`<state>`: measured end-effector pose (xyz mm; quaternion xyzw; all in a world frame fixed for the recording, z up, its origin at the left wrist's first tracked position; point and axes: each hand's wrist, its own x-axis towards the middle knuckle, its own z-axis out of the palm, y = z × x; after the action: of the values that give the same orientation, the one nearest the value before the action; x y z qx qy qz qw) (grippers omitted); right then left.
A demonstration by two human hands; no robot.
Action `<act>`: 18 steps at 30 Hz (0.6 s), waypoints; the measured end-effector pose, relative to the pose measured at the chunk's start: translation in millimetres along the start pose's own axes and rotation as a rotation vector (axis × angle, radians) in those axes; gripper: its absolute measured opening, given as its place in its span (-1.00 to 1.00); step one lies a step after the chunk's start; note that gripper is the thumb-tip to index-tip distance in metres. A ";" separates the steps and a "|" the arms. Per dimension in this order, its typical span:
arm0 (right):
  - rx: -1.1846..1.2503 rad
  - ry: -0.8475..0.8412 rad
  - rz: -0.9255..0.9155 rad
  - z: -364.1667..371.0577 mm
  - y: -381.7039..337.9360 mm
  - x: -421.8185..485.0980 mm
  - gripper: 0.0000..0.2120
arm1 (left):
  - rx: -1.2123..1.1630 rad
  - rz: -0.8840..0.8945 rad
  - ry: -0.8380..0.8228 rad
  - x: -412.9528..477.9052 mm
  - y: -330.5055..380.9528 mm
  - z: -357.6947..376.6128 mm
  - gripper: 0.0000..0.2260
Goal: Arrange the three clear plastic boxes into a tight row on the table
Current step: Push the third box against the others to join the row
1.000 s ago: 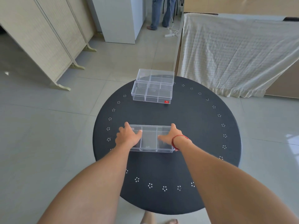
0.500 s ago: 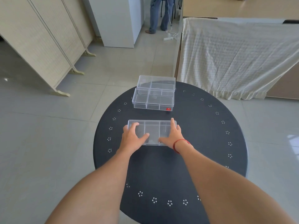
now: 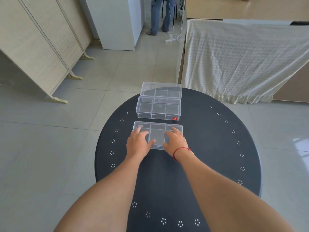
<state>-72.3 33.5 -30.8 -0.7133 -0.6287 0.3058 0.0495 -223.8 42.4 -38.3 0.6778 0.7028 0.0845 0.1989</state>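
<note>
Pressing down from above, the left hand (image 3: 138, 144) and the right hand (image 3: 175, 141) lie flat on the lid of the near box (image 3: 157, 133), one toward each end, fingers (image 3: 175, 130) spread and pointing at the far edge of the surface (image 3: 217, 148); nothing is pinched or wrapped, the palms simply bear on the clear plastic. The near box sits a little beyond the middle of the round dark surface, its long axis running left to right. Straight ahead of the fingertips lies the middle box (image 3: 158, 109), marked with a small red sticker (image 3: 175, 118) at its near right corner, and touching it behind is the far box (image 3: 160, 90), which reaches the far edge of the surface. Those two look already closed up against each other. Between the near box and the middle box a narrow dark strip shows, so they are just apart. The gap lies directly away from both hands and equally close to each, so an even forward slide should close it; uneven pressure might skew the box.
</note>
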 end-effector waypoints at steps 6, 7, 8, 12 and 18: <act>0.024 -0.021 -0.034 -4.6 1.3 6.3 -0.49 | -0.010 0.010 -0.023 8.3 -2.6 -1.5 -0.52; 0.026 -0.027 -0.040 -5.5 1.2 8.0 -0.49 | -0.009 0.011 -0.024 10.2 -2.5 -1.2 -0.52; 0.027 -0.032 -0.044 -6.4 0.9 10.1 -0.49 | -0.007 0.012 -0.024 12.0 -2.3 -0.9 -0.51; 0.025 -0.038 -0.042 -10.8 1.1 20.3 -0.48 | -0.004 0.018 -0.049 20.5 -0.3 -0.7 -0.49; 0.039 -0.032 -0.035 -14.8 1.1 33.2 -0.47 | -0.010 0.014 -0.072 32.4 3.8 -1.7 -0.49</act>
<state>-63.3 68.7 -31.7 -0.6963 -0.6355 0.3285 0.0588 -221.0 74.9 -40.6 0.6843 0.6900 0.0652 0.2269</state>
